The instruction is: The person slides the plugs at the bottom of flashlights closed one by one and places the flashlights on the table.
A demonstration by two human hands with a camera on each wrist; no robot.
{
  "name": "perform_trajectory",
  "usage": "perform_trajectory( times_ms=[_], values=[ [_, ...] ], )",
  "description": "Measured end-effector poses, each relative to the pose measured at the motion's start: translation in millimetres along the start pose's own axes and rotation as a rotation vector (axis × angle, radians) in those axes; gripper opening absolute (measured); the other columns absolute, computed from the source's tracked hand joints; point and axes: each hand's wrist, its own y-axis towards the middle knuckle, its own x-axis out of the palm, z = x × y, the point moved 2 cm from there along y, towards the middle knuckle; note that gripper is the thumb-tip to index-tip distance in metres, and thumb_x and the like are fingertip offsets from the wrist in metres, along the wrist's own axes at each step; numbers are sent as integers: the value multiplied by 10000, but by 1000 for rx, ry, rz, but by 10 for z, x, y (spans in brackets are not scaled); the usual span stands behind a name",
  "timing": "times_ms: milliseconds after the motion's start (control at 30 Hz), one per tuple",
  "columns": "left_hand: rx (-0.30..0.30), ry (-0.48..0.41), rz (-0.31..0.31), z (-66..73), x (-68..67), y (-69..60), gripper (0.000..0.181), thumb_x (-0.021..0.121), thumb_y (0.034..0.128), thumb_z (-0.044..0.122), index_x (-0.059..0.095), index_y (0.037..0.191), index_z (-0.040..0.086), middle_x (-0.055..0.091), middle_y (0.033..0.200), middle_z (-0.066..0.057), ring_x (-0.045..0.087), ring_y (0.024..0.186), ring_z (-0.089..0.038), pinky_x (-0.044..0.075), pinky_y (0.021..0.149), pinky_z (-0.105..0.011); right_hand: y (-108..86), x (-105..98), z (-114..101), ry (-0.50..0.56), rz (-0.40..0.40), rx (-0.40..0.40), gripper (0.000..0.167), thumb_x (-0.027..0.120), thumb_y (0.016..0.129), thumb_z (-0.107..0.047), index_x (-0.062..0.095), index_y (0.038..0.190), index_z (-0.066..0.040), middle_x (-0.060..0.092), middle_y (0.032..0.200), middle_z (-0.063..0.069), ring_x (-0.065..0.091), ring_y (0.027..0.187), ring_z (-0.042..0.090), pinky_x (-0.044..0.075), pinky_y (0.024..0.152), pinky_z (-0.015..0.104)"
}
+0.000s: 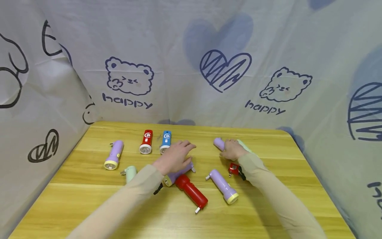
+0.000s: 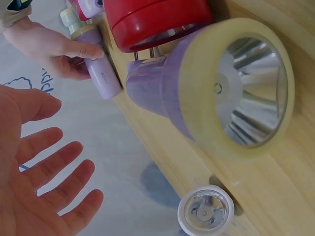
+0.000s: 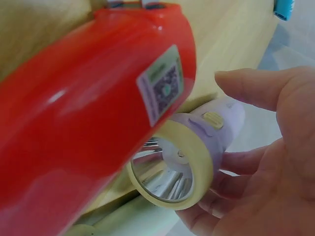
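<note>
Over on the far right of the wooden table [image 1: 191,229], the person's right hand [image 1: 234,150] is at a purple flashlight [image 1: 219,143], fingers bent against its side, thumb spread away from the body; I can't tell whether the hold is firm. A pale green flashlight [image 1: 244,145] lies just beside it, and a red thing with a black strap [image 1: 234,169] sits nearer the forearm. The left hand [image 1: 176,156] hangs with fingers spread, holding nothing, near the middle purple flashlight [image 1: 180,172] and the blue flashlight [image 1: 167,137]. The dark red flashlight [image 1: 194,193] lies in front, well apart from the right hand.
</note>
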Motion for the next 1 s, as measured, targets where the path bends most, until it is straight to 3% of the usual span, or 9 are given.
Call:
perform_trajectory(
  times_ms=[167, 400, 500, 733, 1000],
  values=[
    [10, -12, -15, 13, 28, 31, 476, 585, 1016, 286, 529, 1448, 94, 575, 1436, -105, 563, 1298, -295, 480, 1109, -438, 16, -8, 15, 38, -39, 16, 359, 714, 915, -242, 598, 1066, 62, 638, 950, 164, 564, 815, 249, 516, 767, 379],
    [20, -31, -13, 18, 35, 32, 461, 592, 1010, 276, 548, 1424, 79, 583, 1421, -117, 569, 1288, -309, 479, 1104, -455, 50, -2, 38, 170, -131, 72, 332, 714, 940, -279, 570, 1030, 7, 592, 857, 97, 530, 689, 178, 442, 579, 251],
    [26, -26, -18, 22, 40, 42, 465, 588, 1009, 276, 546, 1428, 80, 583, 1421, -113, 569, 1287, -305, 480, 1103, -453, 60, 8, 50, 194, -147, 106, 357, 725, 935, -307, 571, 1041, -3, 603, 874, 97, 534, 705, 179, 448, 584, 251],
    [7, -41, -22, 33, 23, 51, 477, 576, 1013, 279, 525, 1451, 95, 563, 1456, -100, 549, 1322, -298, 464, 1123, -454, 65, -9, 34, 128, -139, 89, 409, 736, 923, -316, 578, 1070, 31, 618, 919, 117, 556, 810, 219, 499, 743, 320],
    [5, -29, -18, 26, 41, 66, 469, 574, 1014, 283, 534, 1442, 94, 576, 1436, -99, 563, 1295, -291, 486, 1095, -450, 75, -24, 26, 124, -142, 69, 209, 687, 952, -216, 614, 891, -29, 621, 823, 79, 538, 690, 169, 431, 598, 236]
  ],
)
